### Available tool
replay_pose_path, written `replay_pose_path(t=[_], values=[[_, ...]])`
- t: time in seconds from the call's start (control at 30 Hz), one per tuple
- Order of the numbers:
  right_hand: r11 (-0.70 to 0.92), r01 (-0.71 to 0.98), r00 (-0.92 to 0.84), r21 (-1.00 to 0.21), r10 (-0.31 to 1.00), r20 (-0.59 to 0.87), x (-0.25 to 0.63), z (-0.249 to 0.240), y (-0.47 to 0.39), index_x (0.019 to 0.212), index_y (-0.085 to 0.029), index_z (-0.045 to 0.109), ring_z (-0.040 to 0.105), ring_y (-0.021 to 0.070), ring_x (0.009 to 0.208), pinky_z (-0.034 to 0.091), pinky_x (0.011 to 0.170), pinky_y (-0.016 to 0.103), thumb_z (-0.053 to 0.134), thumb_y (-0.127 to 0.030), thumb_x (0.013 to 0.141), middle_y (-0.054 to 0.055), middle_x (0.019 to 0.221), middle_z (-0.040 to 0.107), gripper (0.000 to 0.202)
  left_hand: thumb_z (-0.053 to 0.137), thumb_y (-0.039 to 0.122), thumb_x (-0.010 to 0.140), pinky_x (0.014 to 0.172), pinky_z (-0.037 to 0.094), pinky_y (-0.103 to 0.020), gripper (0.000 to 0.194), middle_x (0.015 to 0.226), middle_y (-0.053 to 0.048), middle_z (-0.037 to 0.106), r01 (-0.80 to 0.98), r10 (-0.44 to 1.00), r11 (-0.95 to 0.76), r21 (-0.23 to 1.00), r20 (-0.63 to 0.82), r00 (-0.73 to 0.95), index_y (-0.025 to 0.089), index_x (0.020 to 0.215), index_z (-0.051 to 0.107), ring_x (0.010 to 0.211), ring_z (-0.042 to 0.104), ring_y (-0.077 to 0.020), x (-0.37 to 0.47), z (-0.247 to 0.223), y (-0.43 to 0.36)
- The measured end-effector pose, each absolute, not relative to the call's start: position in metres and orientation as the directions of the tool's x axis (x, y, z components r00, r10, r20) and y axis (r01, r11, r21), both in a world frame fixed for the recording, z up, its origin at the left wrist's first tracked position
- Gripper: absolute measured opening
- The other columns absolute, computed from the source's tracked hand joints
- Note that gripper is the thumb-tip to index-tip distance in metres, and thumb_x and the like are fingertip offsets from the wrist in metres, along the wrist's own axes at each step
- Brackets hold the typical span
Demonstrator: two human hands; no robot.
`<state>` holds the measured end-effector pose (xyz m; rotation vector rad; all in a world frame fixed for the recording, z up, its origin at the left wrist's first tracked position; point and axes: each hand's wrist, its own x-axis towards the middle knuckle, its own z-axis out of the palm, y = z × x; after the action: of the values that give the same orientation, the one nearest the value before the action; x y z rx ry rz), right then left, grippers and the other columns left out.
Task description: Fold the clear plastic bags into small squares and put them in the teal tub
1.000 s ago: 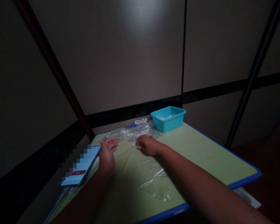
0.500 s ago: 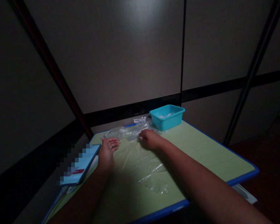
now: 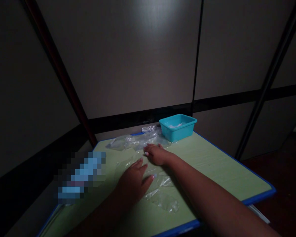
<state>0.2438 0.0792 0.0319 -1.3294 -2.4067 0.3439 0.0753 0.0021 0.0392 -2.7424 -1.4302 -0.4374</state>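
Observation:
A thin clear plastic bag (image 3: 160,196) lies spread over the pale green tabletop, its outline faint against the surface. My left hand (image 3: 134,179) is palm down over its left part, fingers and thumb apart, gripping nothing. Just beyond it, my right hand (image 3: 158,154) has its fingers bent and drawn together at the bag's far part; the exact contact at the fingertips is partly hidden. More crumpled clear plastic (image 3: 135,141) lies past both hands, along the back of the table.
A turquoise plastic basket (image 3: 179,133) with something whitish inside stands at the table's back right corner. A blurred-out device (image 3: 82,177) rests at the left edge. Blue edging (image 3: 259,196) borders the table (image 3: 219,171). Dark cabinet panels (image 3: 138,65) rise behind it.
My left hand has moved right and nearer, from beside the device onto the bag, turning palm down. My right hand remains in nearly the same place. The view has shifted slightly.

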Motion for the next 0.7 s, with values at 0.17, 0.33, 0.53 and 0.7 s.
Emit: replay_pose_path(t=[0.17, 0.33, 0.53, 0.7], values=[[0.504, 0.761, -0.422, -0.409, 0.863, 0.278, 0.249, 0.041, 0.083, 0.112, -0.02, 0.057, 0.034, 0.0257, 0.127, 0.019, 0.101, 0.054, 0.036, -0.029, 0.089, 0.011, 0.125, 0.054, 0.032, 0.041, 0.047, 0.084, 0.101, 0.033, -0.04, 0.057, 0.125, -0.021, 0.051, 0.863, 0.841, -0.506, -0.02, 0.212, 0.498, 0.004, 0.12, 0.053, 0.12, 0.044, -0.0288, 0.071, 0.038, 0.006], [0.512, 0.734, -0.363, -0.447, 0.851, 0.379, 0.254, 0.054, 0.082, 0.099, -0.018, 0.065, 0.044, 0.0228, 0.119, 0.029, 0.098, 0.039, 0.038, -0.034, 0.09, 0.009, 0.113, 0.062, 0.033, 0.041, 0.048, 0.085, 0.097, 0.037, -0.039, 0.058, 0.122, -0.022, 0.053, 0.88, 0.862, -0.471, -0.065, 0.18, 0.475, 0.004, 0.12, 0.053, 0.117, 0.047, -0.0296, 0.07, 0.042, 0.001], [0.512, 0.69, -0.298, -0.512, 0.845, 0.444, 0.254, 0.063, 0.078, 0.087, -0.017, 0.07, 0.06, 0.0196, 0.09, 0.041, 0.079, 0.027, 0.037, -0.038, 0.089, 0.008, 0.091, 0.07, 0.039, 0.039, 0.051, 0.085, 0.094, 0.039, -0.043, 0.061, 0.122, -0.024, 0.052, 0.897, 0.889, -0.434, -0.082, 0.121, 0.441, 0.005, 0.122, 0.052, 0.116, 0.047, -0.0326, 0.071, 0.039, -0.004], [0.478, 0.685, -0.286, -0.55, 0.871, 0.4, 0.253, 0.064, 0.075, 0.078, -0.015, 0.072, 0.06, 0.0161, 0.069, 0.04, 0.065, 0.024, 0.041, -0.043, 0.087, 0.008, 0.076, 0.07, 0.043, 0.039, 0.052, 0.084, 0.093, 0.038, -0.045, 0.061, 0.122, -0.023, 0.053, 0.908, 0.897, -0.412, -0.073, 0.142, 0.418, 0.007, 0.123, 0.051, 0.115, 0.047, -0.0327, 0.072, 0.04, -0.001]])
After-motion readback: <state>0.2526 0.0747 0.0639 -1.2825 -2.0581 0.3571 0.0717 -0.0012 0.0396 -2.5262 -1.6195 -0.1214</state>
